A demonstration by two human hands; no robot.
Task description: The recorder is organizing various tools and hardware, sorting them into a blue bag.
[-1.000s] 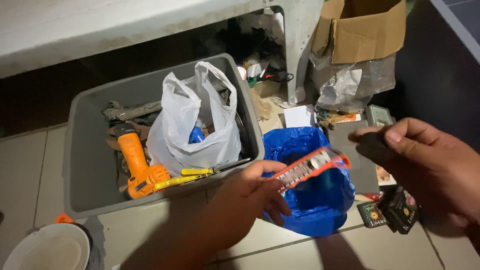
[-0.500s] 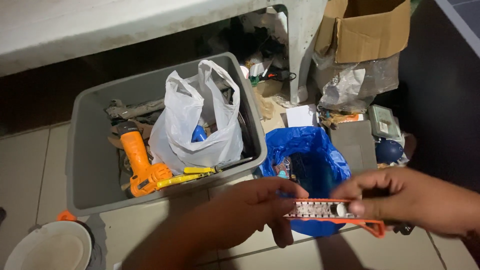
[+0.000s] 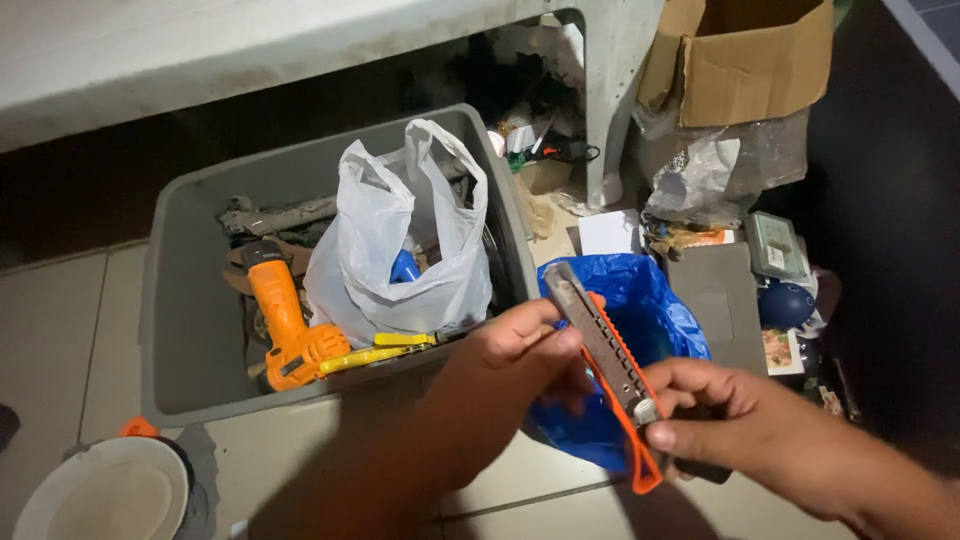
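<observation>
A pale tiled floor point(image 3: 60, 330) is carrying everything here — a grey plastic bin point(image 3: 190, 330) is sitting on it at the left, a blue plastic bag point(image 3: 655, 300) is lying just beside the bin's right wall, and a white bowl point(image 3: 100, 495) is resting near the bin's front corner. A cardboard box point(image 3: 745, 70) is standing further back — beside a white table leg point(image 3: 615, 100).

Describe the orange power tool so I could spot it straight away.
Look into the big grey plastic bin on the tiled floor, left of the two hands holding a utility knife. The orange power tool lies in the bin's near half, just left of a white plastic bag. It is the only bright orange, chunky thing in there, with a black tip pointing away.
</observation>
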